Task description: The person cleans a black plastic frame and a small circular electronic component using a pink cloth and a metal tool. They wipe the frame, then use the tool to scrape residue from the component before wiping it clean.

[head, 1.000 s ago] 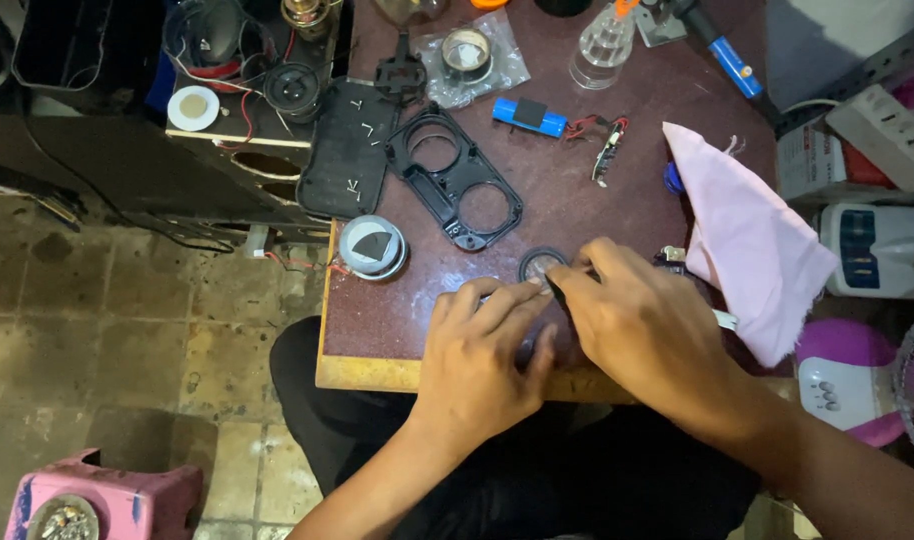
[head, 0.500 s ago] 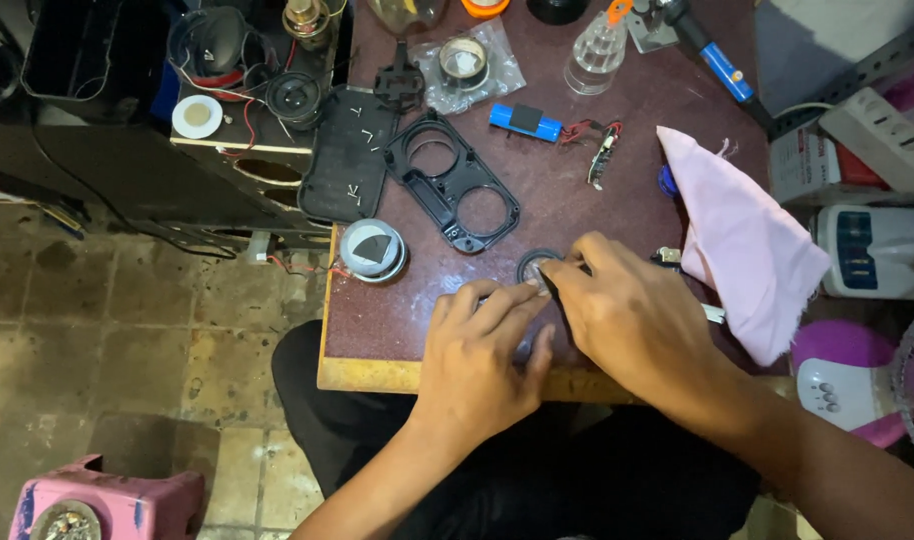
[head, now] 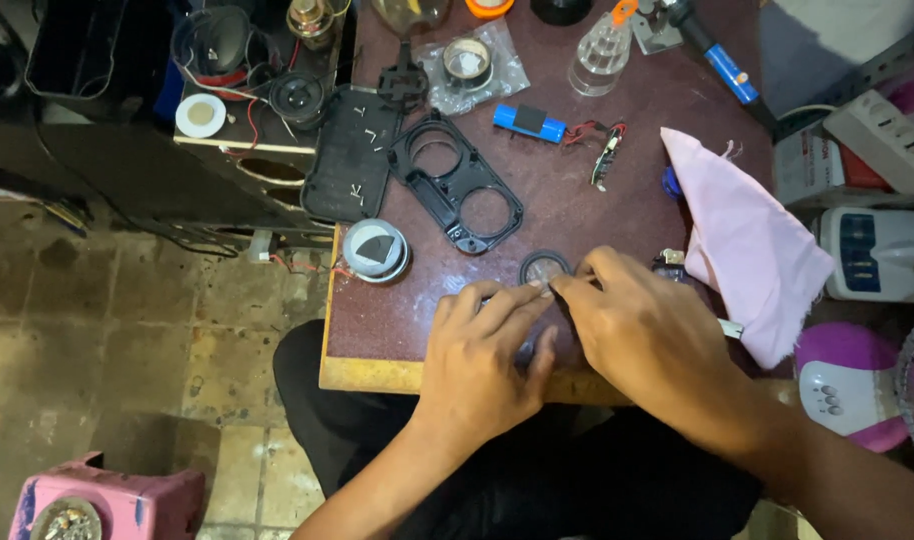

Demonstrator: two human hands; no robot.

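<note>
The dark red worktable (head: 597, 190) filled the upper middle of the view, and a pink cloth (head: 752, 240) lay at about three o'clock from its centre. At eleven o'clock sat a black two-holed frame (head: 457, 180) beside a flat black cover (head: 349, 150) dotted with small screws. The left hand (head: 482, 355) lay at six o'clock, palm down near the table's front edge, its fingers stretched up to pin something small; the right hand (head: 652, 335) met it from five o'clock. Between their fingertips, at the table's middle, was a small black ring (head: 545, 267), which both hands touched at its lower rim. Whether either hand fully pinched it could not be told, since the fingers hid the contact. A round silver speaker part (head: 375, 250) rested at nine o'clock from the ring. Judging by this, the work would go best with the ring kept flat and the pressure light and even.
</note>
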